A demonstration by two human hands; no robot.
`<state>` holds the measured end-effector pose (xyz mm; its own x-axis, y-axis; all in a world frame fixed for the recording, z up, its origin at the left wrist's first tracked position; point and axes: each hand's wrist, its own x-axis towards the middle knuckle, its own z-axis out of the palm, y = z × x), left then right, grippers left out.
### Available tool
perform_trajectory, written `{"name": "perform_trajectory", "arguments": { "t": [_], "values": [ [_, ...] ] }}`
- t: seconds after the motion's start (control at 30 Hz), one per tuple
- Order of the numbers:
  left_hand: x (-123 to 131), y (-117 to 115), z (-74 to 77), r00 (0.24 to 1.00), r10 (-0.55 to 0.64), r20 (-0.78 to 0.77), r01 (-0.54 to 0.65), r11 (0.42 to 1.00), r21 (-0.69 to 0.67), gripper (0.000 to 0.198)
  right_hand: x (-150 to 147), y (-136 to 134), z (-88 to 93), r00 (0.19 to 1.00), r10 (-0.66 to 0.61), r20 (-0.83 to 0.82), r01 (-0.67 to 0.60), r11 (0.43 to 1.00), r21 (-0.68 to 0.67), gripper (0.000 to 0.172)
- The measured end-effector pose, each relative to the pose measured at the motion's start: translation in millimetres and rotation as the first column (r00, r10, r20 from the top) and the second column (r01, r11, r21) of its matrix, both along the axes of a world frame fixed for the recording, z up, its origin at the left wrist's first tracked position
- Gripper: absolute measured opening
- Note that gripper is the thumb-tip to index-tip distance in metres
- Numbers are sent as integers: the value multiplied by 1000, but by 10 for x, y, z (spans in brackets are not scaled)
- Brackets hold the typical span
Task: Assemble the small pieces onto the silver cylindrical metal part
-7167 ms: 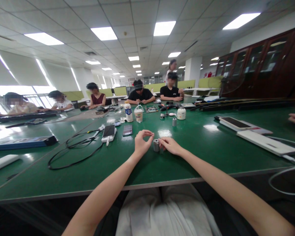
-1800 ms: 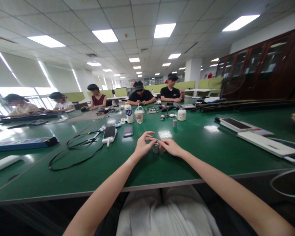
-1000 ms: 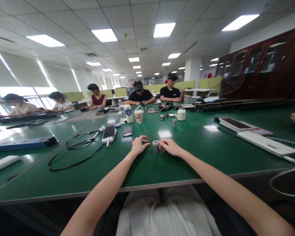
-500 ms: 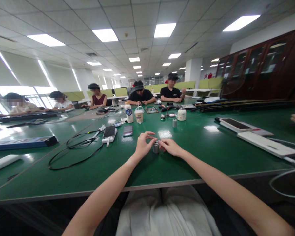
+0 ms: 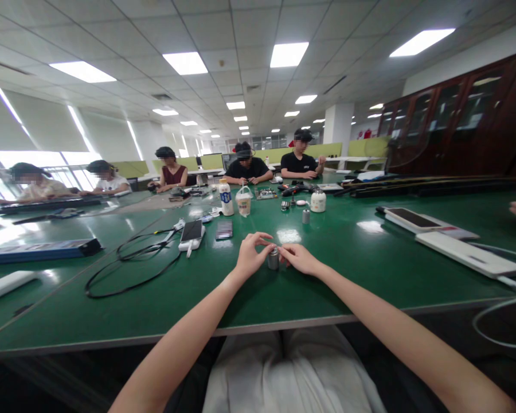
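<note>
A small grey metal cylinder [image 5: 274, 259] stands upright on the green table [image 5: 352, 258], straight ahead of me. My left hand [image 5: 249, 255] pinches thumb and forefinger over its top; whatever lies between the fingertips is too small to see. My right hand [image 5: 298, 257] rests on the table, its fingertips pressed against the cylinder's right side.
A looped black cable [image 5: 133, 261], a white phone [image 5: 191, 232] and a dark phone [image 5: 224, 229] lie to the left. A milk bottle [image 5: 225, 197], a plastic cup [image 5: 243, 202] and a white jar [image 5: 317, 201] stand beyond. White flat devices [image 5: 468, 255] lie right. Several people sit around the table.
My left hand dropped to the table beside the cylinder a second ago, then rose back to its top in a pinch. My right hand stayed against the cylinder.
</note>
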<state>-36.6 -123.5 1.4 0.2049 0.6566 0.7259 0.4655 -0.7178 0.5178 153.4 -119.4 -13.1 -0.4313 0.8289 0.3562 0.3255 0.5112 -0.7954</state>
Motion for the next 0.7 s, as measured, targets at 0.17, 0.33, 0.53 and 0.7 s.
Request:
{"name": "perform_trajectory", "arguments": {
  "t": [0.17, 0.33, 0.53, 0.7],
  "values": [
    [1, -54, 39, 999, 15, -33, -15, 1000, 4, 19, 2, 1, -6, 1000, 4, -6, -4, 1000, -7, 48],
    [11, -44, 52, 996, 90, 5, -90, 996, 8, 26, -5, 5, -8, 1000, 0, -4, 0, 1000, -7, 47],
    [1, -42, 57, 994, 87, 70, -85, 996, -24, 28, -7, -2, 4, 1000, -2, 2, 2, 1000, 2, 47],
    [19, -72, 25, 996, -88, 31, 90, 993, -76, 37, -4, 2, 1, 1000, 0, 2, 0, 1000, 6, 48]
  ]
}}
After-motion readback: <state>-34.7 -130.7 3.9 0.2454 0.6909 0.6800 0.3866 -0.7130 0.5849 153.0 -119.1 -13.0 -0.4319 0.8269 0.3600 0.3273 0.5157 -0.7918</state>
